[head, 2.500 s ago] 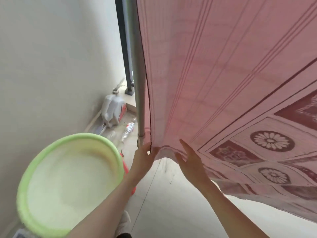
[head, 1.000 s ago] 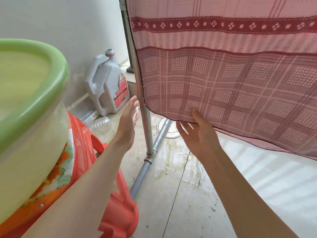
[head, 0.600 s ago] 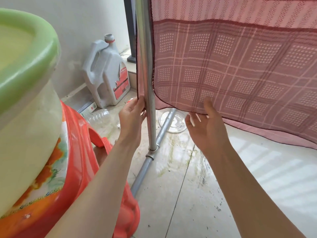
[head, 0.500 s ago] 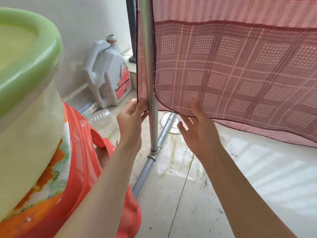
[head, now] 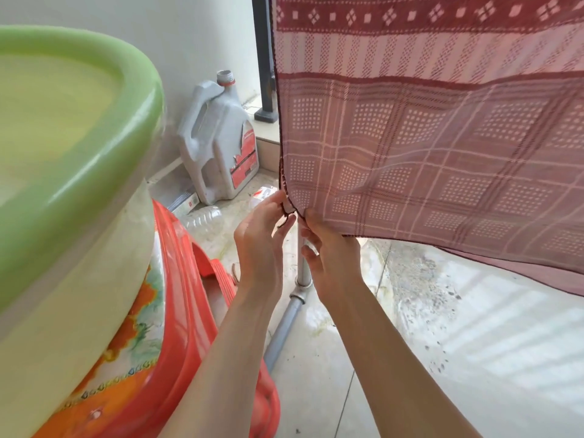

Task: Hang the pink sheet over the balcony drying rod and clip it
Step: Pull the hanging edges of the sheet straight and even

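Wet balcony floor (head: 474, 358) by a white wall | pink sheet (head: 426, 137) hangs down in front of a metal pole (head: 304, 263) | left hand (head: 259, 245) fingers (head: 278, 200) pinch its bottom corner | right hand (head: 331, 257) fingers (head: 311, 216) pinch the hem beside it | both arms reach up, hands close together.

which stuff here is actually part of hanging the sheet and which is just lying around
In use:
pink sheet, hanging
left hand and right hand, pinching its lower corner
metal rack pole, behind that corner

Lying about:
green-rimmed tub
red plastic stool
grey jug by the wall
clear empty bottle on the floor
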`<state>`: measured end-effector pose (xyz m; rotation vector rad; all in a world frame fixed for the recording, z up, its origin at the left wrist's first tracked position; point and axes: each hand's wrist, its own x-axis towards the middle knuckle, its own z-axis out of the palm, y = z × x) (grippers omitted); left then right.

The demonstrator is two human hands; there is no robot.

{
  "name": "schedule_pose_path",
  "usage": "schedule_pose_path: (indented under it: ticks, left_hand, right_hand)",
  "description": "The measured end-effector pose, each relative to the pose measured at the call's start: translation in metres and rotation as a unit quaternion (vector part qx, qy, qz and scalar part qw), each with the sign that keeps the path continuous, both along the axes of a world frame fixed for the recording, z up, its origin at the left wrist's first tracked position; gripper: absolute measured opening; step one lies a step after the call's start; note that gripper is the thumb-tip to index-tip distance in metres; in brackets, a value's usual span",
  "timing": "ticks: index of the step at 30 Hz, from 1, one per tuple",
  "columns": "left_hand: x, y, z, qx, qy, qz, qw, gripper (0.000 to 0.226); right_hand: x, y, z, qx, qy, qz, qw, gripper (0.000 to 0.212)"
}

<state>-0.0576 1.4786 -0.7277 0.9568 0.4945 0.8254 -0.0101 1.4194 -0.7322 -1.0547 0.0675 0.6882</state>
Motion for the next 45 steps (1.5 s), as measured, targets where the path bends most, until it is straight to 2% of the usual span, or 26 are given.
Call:
schedule_pose_path:
  ticks: [4,5,7,10,12,16,20,23,27,29,36,42,45]
  left_hand:
    - [0.0,-0.003,-0.001,0.072,0.049,0.032,0.996,0.012]
    - [0.002,-0.002,-0.001,0.073,0.064,0.056,0.994,0.009]
    - [0.006,0.003,-0.003,0.06,0.081,0.1,0.99,0.016]
    - [0.013,0.01,-0.001,0.055,0.102,0.104,0.988,0.015]
    - [0.019,0.015,0.0,0.05,0.106,0.098,0.988,0.015]
    - [0.03,0.023,0.005,0.024,0.096,0.095,0.99,0.012]
    - [0.035,0.024,0.005,0.01,0.094,0.092,0.991,0.013]
    - [0.036,0.026,0.005,0.008,0.092,0.094,0.991,0.011]
    - [0.037,0.027,0.005,0.012,0.094,0.097,0.991,0.012]
    - [0.037,0.027,0.005,0.018,0.097,0.098,0.99,0.013]
    - [0.033,0.032,0.005,0.038,0.093,0.123,0.987,0.02]
    - [0.042,0.039,-0.002,0.042,0.089,0.156,0.983,0.026]
    - [0.043,0.041,-0.004,0.054,0.082,0.156,0.983,0.027]
  right_hand:
    - [-0.007,0.008,-0.002,-0.022,0.006,0.005,1.0,0.005]
    - [-0.008,0.01,-0.002,-0.026,0.01,0.006,1.0,0.004]
    - [-0.009,0.01,-0.003,-0.032,0.018,0.022,0.999,0.002]
    - [-0.012,-0.003,-0.007,-0.021,0.018,0.063,0.998,0.003]
    - [-0.01,-0.019,-0.01,0.004,0.018,0.065,0.998,0.004]
    - [0.015,-0.057,-0.003,0.061,0.032,-0.003,0.998,0.026]
    - [0.042,-0.094,0.014,0.081,0.004,-0.051,0.995,0.02]
    - [0.054,-0.112,0.029,0.1,-0.046,-0.051,0.993,0.041]
    - [0.06,-0.122,0.04,0.227,-0.015,-0.072,0.971,0.042]
    - [0.064,-0.122,0.04,0.258,0.012,-0.08,0.963,0.045]
    - [0.069,-0.118,0.022,0.139,0.019,-0.161,0.977,0.015]
    - [0.068,-0.108,0.002,0.103,0.035,-0.203,0.973,0.027]
    - [0.069,-0.105,-0.003,0.085,0.032,-0.203,0.975,0.041]
